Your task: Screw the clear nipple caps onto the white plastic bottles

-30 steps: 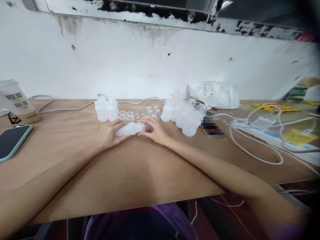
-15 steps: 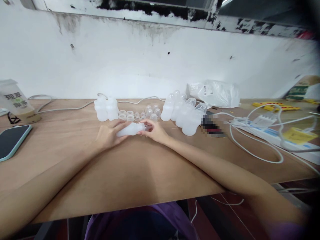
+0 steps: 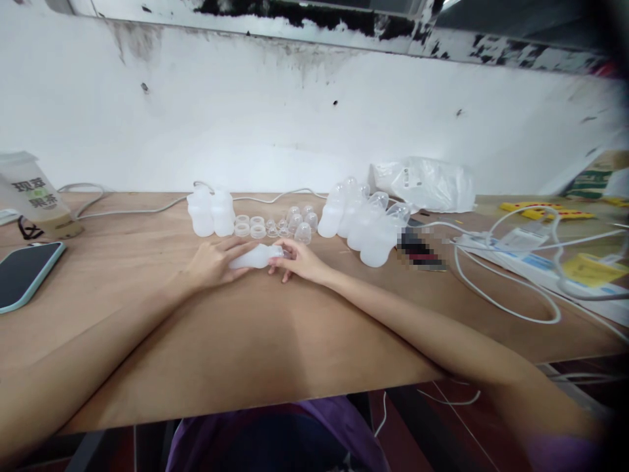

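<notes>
A frosted white baby bottle (image 3: 251, 256) lies on its side between my two hands, its neck pointing right. My left hand (image 3: 212, 262) is wrapped round the bottle's base. At the neck, my right hand (image 3: 301, 262) pinches the collar and the clear nipple, which its fingers partly hide. Just behind are stacked screw rings (image 3: 249, 226), small clear nipples (image 3: 276, 227) and several clear domed caps (image 3: 302, 221). Uncapped bottles (image 3: 211, 213) stand behind my left hand. Several bottles with domed caps (image 3: 371, 229) stand in a group to the right.
A drink cup (image 3: 37, 196) and a phone (image 3: 29, 275) are at the left. A clear plastic bag (image 3: 425, 185) rests against the wall. On the right, looped white cables (image 3: 506, 311) run to a power strip (image 3: 531, 259) near yellow items.
My right hand's fingers have shifted at the bottle's neck, and its lower fingers now extend below it. The left hand keeps its hold. The view has moved slightly.
</notes>
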Tool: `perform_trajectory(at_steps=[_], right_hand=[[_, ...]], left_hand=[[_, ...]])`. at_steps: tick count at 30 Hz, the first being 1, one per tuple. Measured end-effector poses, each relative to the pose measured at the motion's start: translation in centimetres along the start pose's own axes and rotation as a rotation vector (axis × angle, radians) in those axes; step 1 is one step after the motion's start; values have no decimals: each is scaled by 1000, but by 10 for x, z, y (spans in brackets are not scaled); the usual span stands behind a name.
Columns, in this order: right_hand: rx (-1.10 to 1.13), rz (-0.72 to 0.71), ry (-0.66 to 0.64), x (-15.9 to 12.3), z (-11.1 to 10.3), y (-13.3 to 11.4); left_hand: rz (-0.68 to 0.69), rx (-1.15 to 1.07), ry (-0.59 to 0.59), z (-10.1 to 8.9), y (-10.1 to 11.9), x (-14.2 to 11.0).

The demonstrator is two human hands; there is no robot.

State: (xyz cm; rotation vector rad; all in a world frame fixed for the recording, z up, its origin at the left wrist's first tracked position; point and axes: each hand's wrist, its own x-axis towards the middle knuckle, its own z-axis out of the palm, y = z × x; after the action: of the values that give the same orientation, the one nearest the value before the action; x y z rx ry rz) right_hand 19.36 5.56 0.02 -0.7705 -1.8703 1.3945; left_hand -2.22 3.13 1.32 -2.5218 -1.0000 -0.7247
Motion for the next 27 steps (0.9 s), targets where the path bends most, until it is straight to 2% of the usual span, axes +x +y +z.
perform_trajectory(at_steps=[5, 8, 11, 16, 18, 19, 21, 24, 25, 27], right_hand=[[-246, -257, 93, -3, -5, -5], [-347, -342, 138, -4, -7, -13], [-245, -205, 67, -4, -6, -17], [-123, 233, -122, -1, -4, -13], [-195, 269, -102, -2, -4, -12], [-264, 215, -55, -2, -5, -12], [-430, -13, 41, -5, -7, -13], [-629, -358, 74, -10, -9, -13], [-654, -394, 76, -10, -9, -12], [-623, -327, 109, -10, -6, -8]], left_hand=[[-218, -321, -47, -5, 5, 8], [-271, -432, -67, -8, 10, 12], [-212, -296, -13, -9, 13, 9], [52, 47, 24, -2, 13, 1], [62, 81, 47, 1, 11, -1], [35, 74, 61, 2, 11, -1], [-46, 27, 90, 4, 11, 0], [-136, -52, 96, 4, 14, -1], [-141, -62, 89, 4, 15, -1], [-128, -38, 91, 5, 16, -2]])
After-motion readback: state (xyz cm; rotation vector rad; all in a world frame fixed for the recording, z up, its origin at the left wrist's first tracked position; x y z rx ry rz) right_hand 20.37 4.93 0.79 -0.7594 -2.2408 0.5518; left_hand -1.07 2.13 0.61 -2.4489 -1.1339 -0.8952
